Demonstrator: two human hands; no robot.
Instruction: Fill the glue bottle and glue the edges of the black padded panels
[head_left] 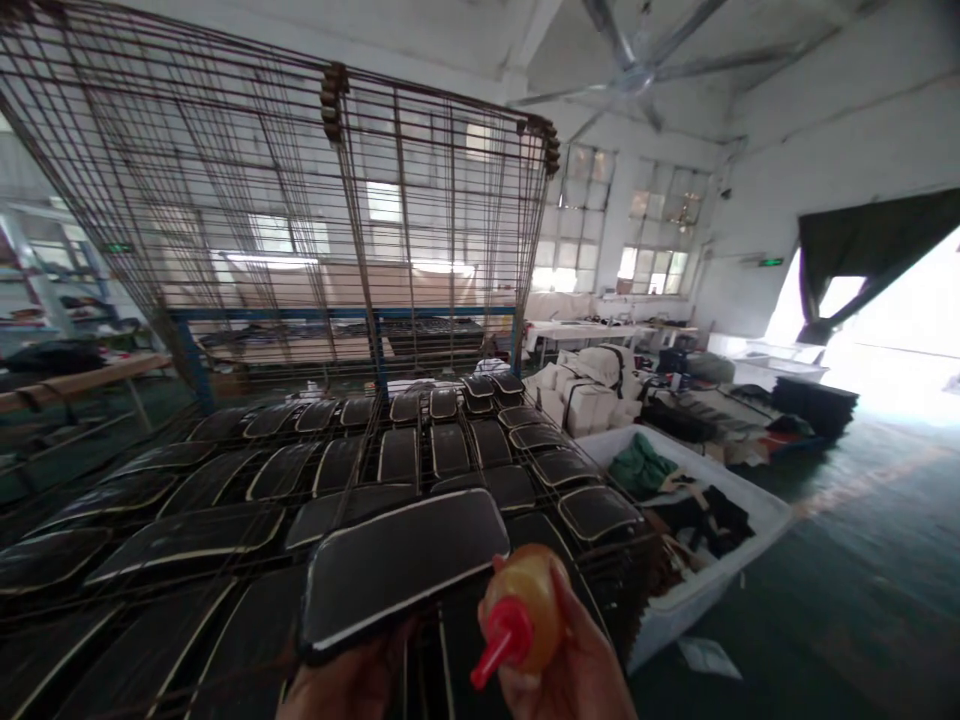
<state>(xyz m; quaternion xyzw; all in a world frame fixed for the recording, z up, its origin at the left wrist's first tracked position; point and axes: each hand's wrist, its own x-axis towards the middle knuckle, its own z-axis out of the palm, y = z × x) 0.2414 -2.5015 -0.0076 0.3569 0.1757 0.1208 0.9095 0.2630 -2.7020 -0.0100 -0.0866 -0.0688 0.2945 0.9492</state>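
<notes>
Left grip (345, 685): one, bare, at the bottom of the view; closed on the near underside of a panel, most fingers hidden beneath it.

Panel (409, 575): one, black, rounded corners, white line along the edge. Lies directly above the left grip, tilted, its right end just beside the right grip.

Right grip (577, 660): one, bare, to the right of the left grip; wrapped round a bottle, fingers on both sides of it.

Bottle (544, 595): one, rounded, amber. Lies within the right grip, near the right end of the panel.

Nozzle (510, 635): one, red, fitted to the bottle; its tip points down and leftward, toward the left grip but apart from it.

Rack (367, 250): one, wire, rusty brown; tiers raised beyond both grips, the lowest spread beneath and around them.

Pads (397, 455): many, black, pale-edged, in rows on the rack, ahead and leftward of the left grip.

Bin (757, 520): one, white, right of the right grip; contains green cloth (641, 465) and dark scraps.

Sheet (709, 657): one, pale, on the floor, right of the right grip.

Tabletop (82, 383): one, brown, well apart, far left of the left grip.

Fan (637, 78): one, ceiling-mounted, high above the right grip.
</notes>
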